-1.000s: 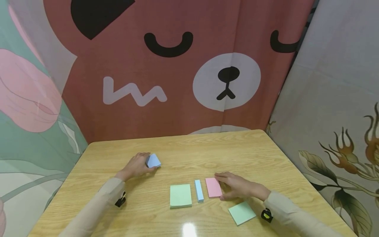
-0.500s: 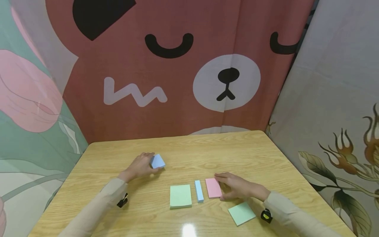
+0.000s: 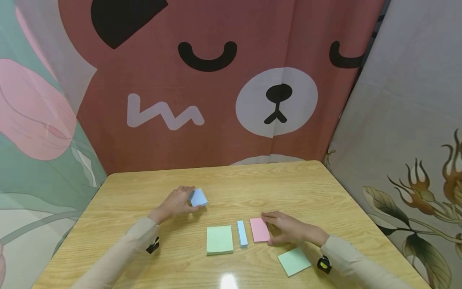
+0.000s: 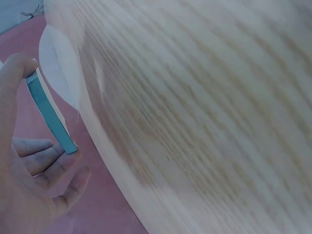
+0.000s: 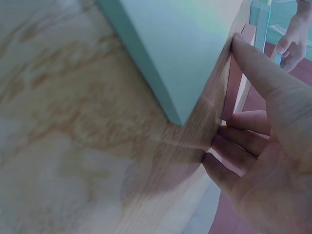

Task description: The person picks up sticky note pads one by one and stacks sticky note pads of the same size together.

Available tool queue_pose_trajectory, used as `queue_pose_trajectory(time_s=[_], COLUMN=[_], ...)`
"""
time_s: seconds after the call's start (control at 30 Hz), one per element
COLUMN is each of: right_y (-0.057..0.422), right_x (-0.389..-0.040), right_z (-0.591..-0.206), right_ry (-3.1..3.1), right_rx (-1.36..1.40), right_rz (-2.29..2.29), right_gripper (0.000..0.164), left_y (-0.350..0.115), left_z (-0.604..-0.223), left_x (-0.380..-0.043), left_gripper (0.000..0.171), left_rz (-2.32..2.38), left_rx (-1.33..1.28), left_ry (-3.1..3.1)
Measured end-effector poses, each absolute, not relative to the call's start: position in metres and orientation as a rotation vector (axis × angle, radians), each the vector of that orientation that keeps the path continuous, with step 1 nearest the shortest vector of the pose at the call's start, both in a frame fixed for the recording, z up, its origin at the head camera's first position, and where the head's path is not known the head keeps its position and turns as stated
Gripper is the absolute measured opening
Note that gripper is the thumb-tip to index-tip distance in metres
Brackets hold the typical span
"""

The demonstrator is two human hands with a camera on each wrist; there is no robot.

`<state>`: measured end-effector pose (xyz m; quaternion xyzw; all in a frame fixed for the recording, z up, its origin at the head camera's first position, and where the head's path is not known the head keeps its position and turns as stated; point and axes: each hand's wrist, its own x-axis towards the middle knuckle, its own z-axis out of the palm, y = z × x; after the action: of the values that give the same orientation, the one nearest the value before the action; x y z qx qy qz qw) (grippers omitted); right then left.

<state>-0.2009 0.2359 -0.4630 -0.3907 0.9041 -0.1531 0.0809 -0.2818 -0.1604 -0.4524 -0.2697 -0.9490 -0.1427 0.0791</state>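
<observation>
My left hand (image 3: pixel 177 204) pinches a small blue sticky note pad (image 3: pixel 198 198) by its edges toward the table's far left. In the left wrist view, the thumb is at one end of this pad (image 4: pixel 51 114) and fingertips are at the other. To the right, my right hand (image 3: pixel 286 227) holds a pink sticky note pad (image 3: pixel 260 230) between thumb and fingers as it lies on the table. The right wrist view shows the thumb and fingertips at the edge of the pink pad (image 5: pixel 234 85).
Left of the pink pad lie a narrow light-blue pad (image 3: pixel 242 234) and a large green sticky note pad (image 3: pixel 219 240). Another green pad (image 3: pixel 294 261) sits askew near my right wrist. The wooden table (image 3: pixel 252 180) ends at a patterned curtain (image 3: pixel 216 148).
My left hand has slid rightward with the blue sticky note pad. The right hand stays at the pink pad, and the other pads keep their places.
</observation>
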Motion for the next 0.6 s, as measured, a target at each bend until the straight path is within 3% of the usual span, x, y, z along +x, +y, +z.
queue_pose_trajectory(time_s=[0.6], right_y=[0.237], right_x=[-0.202], right_z=[-0.461], right_ry=[2.682], right_rx=[-1.109], right_rz=[-0.483], right_gripper=[0.078], left_y=[-0.138], left_z=[-0.446], left_x=[-0.272], left_gripper=[0.077], left_rz=[-0.365], left_rx=[-0.941], left_ry=[-2.740])
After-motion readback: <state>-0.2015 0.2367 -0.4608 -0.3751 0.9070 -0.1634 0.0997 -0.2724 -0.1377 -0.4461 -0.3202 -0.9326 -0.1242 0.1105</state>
